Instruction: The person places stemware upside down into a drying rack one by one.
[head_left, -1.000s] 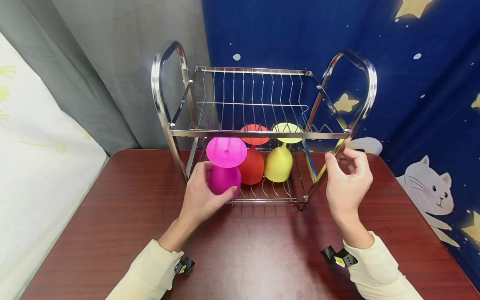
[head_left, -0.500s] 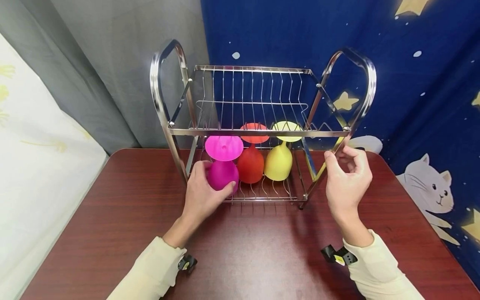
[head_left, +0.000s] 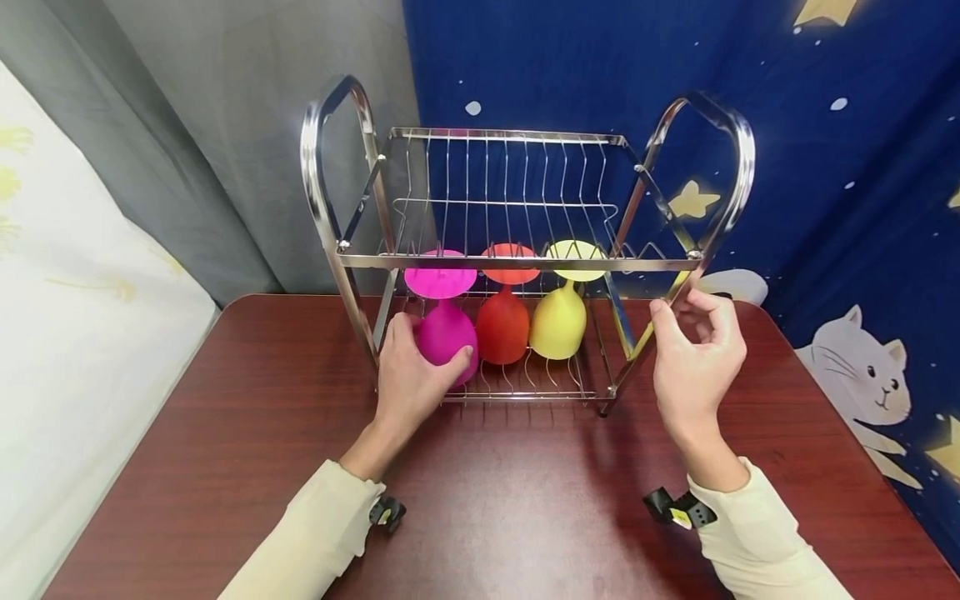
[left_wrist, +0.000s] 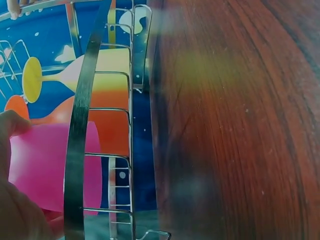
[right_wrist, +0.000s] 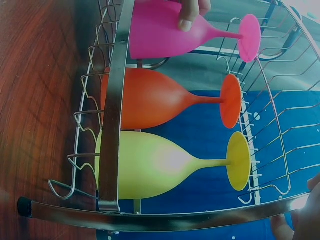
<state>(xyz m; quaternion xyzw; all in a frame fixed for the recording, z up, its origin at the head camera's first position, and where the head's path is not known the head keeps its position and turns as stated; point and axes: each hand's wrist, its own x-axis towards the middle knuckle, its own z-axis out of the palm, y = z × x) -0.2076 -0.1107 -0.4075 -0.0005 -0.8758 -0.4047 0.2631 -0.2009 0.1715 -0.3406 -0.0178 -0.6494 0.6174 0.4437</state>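
My left hand [head_left: 411, 377] grips a magenta wine glass [head_left: 450, 329] by its bowl, thumb in front and fingers round the left side. The glass is upside down at the left of the lower tier of a metal dish rack [head_left: 517, 264], its foot just under the upper tier. Beside it stand a red-orange wine glass [head_left: 502, 327] and a yellow wine glass [head_left: 558, 325], both inverted. My right hand [head_left: 697, 367] pinches the rack's right front post between thumb and fingers. In the right wrist view, a left fingertip lies on the magenta glass [right_wrist: 165, 32].
The rack stands on a brown wooden table [head_left: 510, 500]. Its upper wire tier [head_left: 502, 200] lies above the glasses, with curved side handles rising at both ends. Behind hang a grey curtain [head_left: 247, 150] and a blue starry curtain [head_left: 540, 67].
My left hand has moved the magenta glass farther back into the lower tier and slightly left, level with the other glasses. My right hand has stayed at the post.
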